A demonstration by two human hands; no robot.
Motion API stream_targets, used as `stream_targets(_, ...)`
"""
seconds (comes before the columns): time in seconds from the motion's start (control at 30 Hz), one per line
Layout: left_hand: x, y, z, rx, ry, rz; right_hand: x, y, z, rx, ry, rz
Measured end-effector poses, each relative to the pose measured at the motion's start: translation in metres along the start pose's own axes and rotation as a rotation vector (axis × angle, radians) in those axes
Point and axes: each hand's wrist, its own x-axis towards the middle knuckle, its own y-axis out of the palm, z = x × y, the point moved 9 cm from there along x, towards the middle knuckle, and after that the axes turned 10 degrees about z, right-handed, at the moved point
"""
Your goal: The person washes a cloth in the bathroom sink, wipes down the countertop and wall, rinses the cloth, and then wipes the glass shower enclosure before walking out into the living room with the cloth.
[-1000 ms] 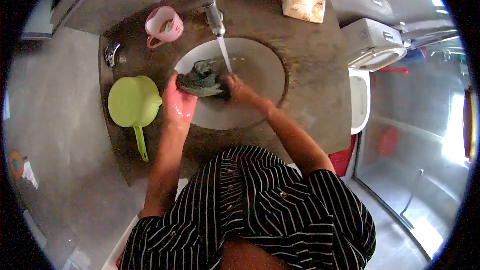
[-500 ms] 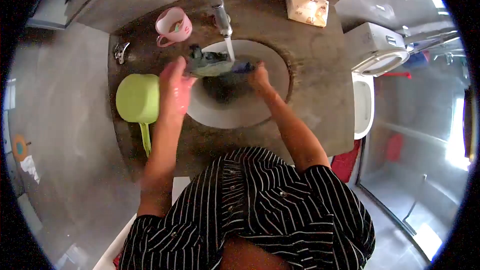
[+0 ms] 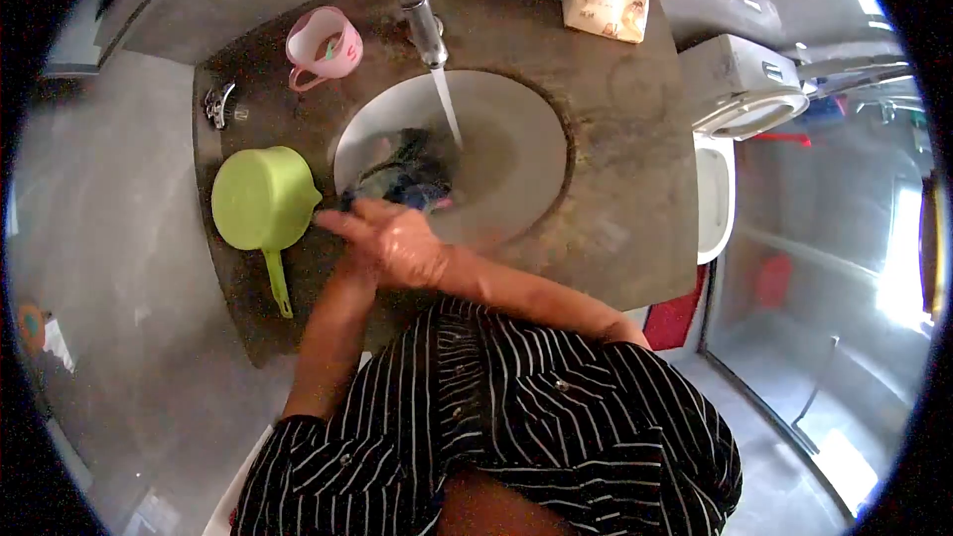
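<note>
Cloth [image 3: 409, 171], dark & crumpled, is in the L half of the basin [image 3: 521, 184], just beyond my hands, on the tap [image 3: 415, 15] side of them. Long axis is hard to pin down b/c it's bunched; roughly a slant, near L to far R. Its near edge runs down to my fingers, so touching or just short of it, can't tell which. R hand [image 3: 405, 243] is over the near L rim, crossed on top of L hand [image 3: 361, 263], fingers pointing L twd the green pan [image 3: 260, 197]. R looks part-curled; can't tell if it has hold of anything. L mostly hidden under it, grip can't be told, nor which hand is nearer the cloth. Water [image 3: 447, 104] runs from tap, falling just R of the cloth. Mug [image 3: 328, 48] on counter [image 3: 630, 174], far L, well apart.
</note>
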Motion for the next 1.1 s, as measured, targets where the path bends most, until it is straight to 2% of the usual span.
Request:
stream_targets(0.07, 0.001, -0.013, -0.002, -0.037, 0.052, -0.049, 0.006, -0.003, 0.020, -0.075, -0.176, -0.084)
stream_targets(0.17, 0.007, -0.044, -0.007, -0.022, 0.171, -0.173, 0.010, 0.007, -0.044, -0.049, -0.105, -0.154)
stream_targets(0.23, 0.016, -0.063, -0.003, 0.026, 0.195, -0.259, 0.017, 0.005, -0.092, -0.125, 0.062, -0.130)
stream_targets(0.3, 0.020, -0.029, 0.001, 0.064, 0.132, -0.290, 0.007, -0.010, -0.158, -0.061, 0.380, -0.142)
stream_targets(0.37, 0.017, -0.009, -0.012, 0.242, 0.160, -0.212, -0.025, -0.005, -0.238, -0.164, 0.826, 0.092)
stream_targets(0.4, 0.017, -0.022, -0.020, 0.352, 0.174, -0.190, -0.034, -0.004, -0.243, -0.242, 0.708, 0.024)
stream_targets(0.43, 0.004, -0.017, -0.026, 0.319, 0.148, -0.279, -0.040, -0.003, -0.246, -0.324, 0.588, -0.045)
stream_targets(0.5, -0.025, 0.016, -0.034, 0.250, 0.068, -0.445, -0.059, 0.013, -0.259, -0.577, 0.545, -0.050)
stream_targets(0.53, -0.025, 0.011, -0.044, 0.378, 0.084, -0.396, -0.064, 0.016, -0.260, -0.700, 0.518, -0.055)
stream_targets(0.6, -0.031, 0.000, -0.043, 0.306, 0.080, -0.425, -0.079, 0.027, -0.269, -0.722, 0.509, 0.142)
stream_targets(0.67, -0.028, -0.003, -0.039, 0.220, 0.080, -0.452, -0.073, 0.026, -0.273, -0.513, 0.612, 0.356)
stream_targets(0.73, -0.023, -0.007, -0.025, 0.197, 0.049, -0.493, -0.051, 0.023, -0.230, -0.028, 0.826, 0.593)
stream_targets(0.77, -0.019, -0.010, -0.018, 0.183, 0.029, -0.511, -0.033, 0.015, -0.190, -0.113, 0.516, 0.321)
stream_targets(0.8, -0.013, -0.013, -0.014, 0.207, 0.007, -0.478, -0.020, 0.003, -0.143, -0.114, 0.301, 0.156)
stream_targets(0.83, -0.005, -0.023, -0.015, 0.189, 0.095, -0.372, -0.013, 0.001, -0.098, 0.021, 0.093, 0.111)
stream_targets(0.87, 0.002, -0.031, -0.022, 0.280, 0.173, -0.308, -0.014, -0.002, -0.061, -0.072, 0.017, -0.006)
stream_targets(0.93, 0.001, 0.003, -0.020, 0.276, 0.276, -0.243, -0.012, -0.027, 0.006, 0.120, -0.120, -0.130)
stream_targets(1.0, 0.012, 0.008, -0.008, -0.021, -0.044, -0.003, -0.011, -0.018, 0.033, 0.036, -0.225, -0.098)
stream_targets(1.07, 0.018, -0.040, 0.000, -0.153, -0.087, 0.071, -0.009, -0.003, 0.032, -0.001, -0.292, -0.125)
stream_targets(1.1, 0.011, -0.040, -0.002, -0.157, 0.052, -0.006, -0.006, 0.006, 0.021, -0.022, -0.319, -0.137)
